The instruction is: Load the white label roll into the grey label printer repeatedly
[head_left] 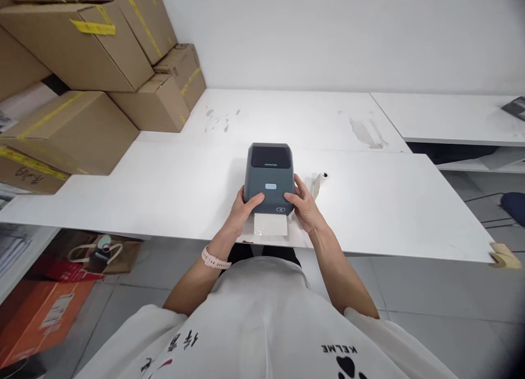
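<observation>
A dark grey-blue label printer [268, 176] with a black window on its lid sits on the white table, close to the front edge. From its front a strip of white label paper [270, 225] sticks out toward me. My left hand [243, 209] grips the printer's left side, thumb on top of the lid. On the opposite side my right hand [304, 205] does the same, its thumb on the lid near the front right corner. Fingers on both sides are partly hidden by the casing. Just right of the printer lies a small paper roll [322, 178] with a loose tail.
Cardboard boxes [118, 45] with yellow tape are stacked at the back left of the table [381, 204]. A white wall stands behind. An orange box [49, 319] and a bag are on the floor at lower left. A padded corner [505, 256] marks the table's right end.
</observation>
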